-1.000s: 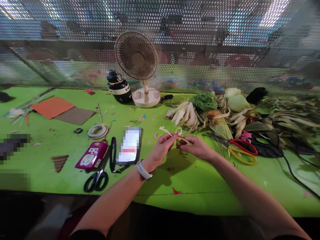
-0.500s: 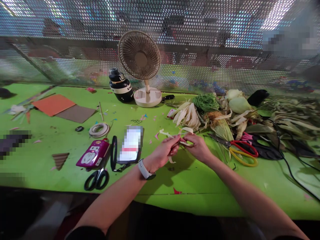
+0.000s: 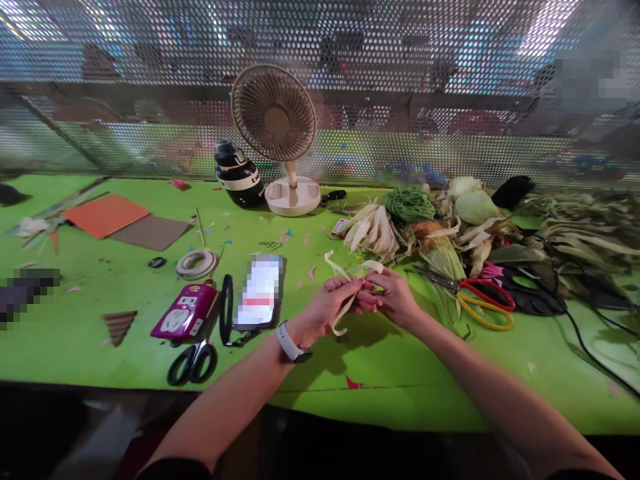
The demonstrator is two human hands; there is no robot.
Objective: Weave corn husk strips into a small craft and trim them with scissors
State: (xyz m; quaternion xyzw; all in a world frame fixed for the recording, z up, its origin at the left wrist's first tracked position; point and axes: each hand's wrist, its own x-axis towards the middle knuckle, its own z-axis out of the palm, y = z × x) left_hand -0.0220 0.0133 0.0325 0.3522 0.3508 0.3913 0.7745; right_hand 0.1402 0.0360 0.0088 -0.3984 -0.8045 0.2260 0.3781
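My left hand (image 3: pixel 334 301) and my right hand (image 3: pixel 399 300) meet above the green table, fingertips close together. Between them are pale, narrow corn husk strips (image 3: pixel 338 266). One end sticks up to the left, another loops over near my right fingers, and a curled tail hangs below my left thumb. My left thumb and fingers pinch the strips. The right fingers are bent round the other side, partly hiding what they grip. Just behind the hands lies a bundle of dried husks (image 3: pixel 374 230), and to the right are scissors with red and yellow handles (image 3: pixel 485 313).
A phone (image 3: pixel 260 290), a purple power socket (image 3: pixel 186 311) and black-handled scissors (image 3: pixel 193 363) lie to the left. Farther back stand a fan (image 3: pixel 293 197) and a black bottle (image 3: pixel 241 177). Corn and husks (image 3: pixel 475 207) are heaped at right, with a cable (image 3: pixel 583 343) in front.
The husk strips have shifted: the upper left end points higher and the tail hangs longer to the left. My right fingers have moved lower and reach under the left fingertips.
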